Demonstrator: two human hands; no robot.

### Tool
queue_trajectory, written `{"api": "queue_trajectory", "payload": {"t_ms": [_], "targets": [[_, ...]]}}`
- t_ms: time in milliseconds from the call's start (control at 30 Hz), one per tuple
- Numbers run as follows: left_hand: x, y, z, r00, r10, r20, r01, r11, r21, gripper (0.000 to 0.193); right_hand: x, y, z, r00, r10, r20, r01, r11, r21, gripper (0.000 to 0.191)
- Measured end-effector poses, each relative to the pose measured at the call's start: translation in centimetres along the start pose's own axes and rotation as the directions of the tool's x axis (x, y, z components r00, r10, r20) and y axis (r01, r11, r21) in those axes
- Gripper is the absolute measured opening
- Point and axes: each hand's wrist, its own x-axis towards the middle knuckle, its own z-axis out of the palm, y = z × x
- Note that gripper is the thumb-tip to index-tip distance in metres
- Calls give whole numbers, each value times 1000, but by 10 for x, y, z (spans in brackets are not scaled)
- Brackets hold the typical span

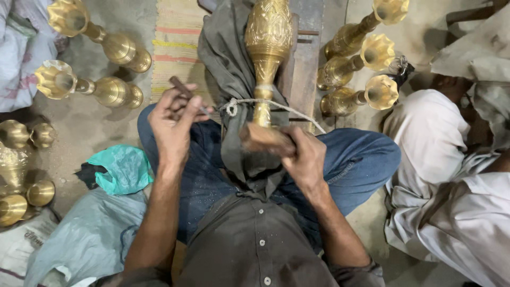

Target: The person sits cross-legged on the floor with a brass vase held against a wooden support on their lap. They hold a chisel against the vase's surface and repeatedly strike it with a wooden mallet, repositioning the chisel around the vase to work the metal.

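left hand closed around a thin dark-handled chisel, tip toward the vase | brass vase lies along the lap on grey cloth, neck tied with cord; likely heavy, rigid, slick, engraving scratch-prone; best held at narrow neck | right hand grips wooden mallet

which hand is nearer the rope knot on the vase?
Left. The left hand holds a thin tool right beside the rope knot on the brass vase; the right hand grips a wooden block lower down.
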Motion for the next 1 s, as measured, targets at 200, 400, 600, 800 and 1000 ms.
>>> {"api": "queue_trajectory", "payload": {"t_ms": [200,400,600,800,1000], "targets": [[12,21,51,976,4,216,-14,999,46,28,5,-3,-3,989,45,139,-32,995,-98,45],[18,36,75,947,40,320,-122,963,240,27,6,12,-24,973,210,94,-230,891,391,49],[10,37,70,934,250,257,-356,725,590,22,34,29,-22,941,319,113,-339,896,287,46],[6,24,60,859,281,428,-506,591,628,24,58,9,-19,976,192,-108,-175,973,148,44],[55,48,52,911,116,397,-300,845,442,27,96,-16,-10,954,143,-262,-119,988,103,43]]}}
